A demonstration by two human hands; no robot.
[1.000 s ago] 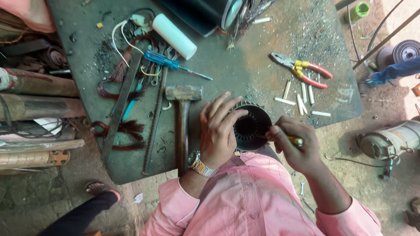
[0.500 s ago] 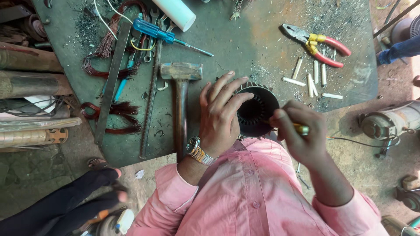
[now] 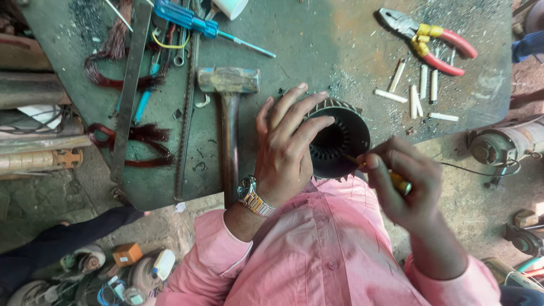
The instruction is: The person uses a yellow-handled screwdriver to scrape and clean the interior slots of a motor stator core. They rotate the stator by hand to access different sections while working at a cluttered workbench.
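Stator at bench edge — perhaps overhanging

View tips lower: the hammer and pliers slide up-frame, and the white tube is nearly out.
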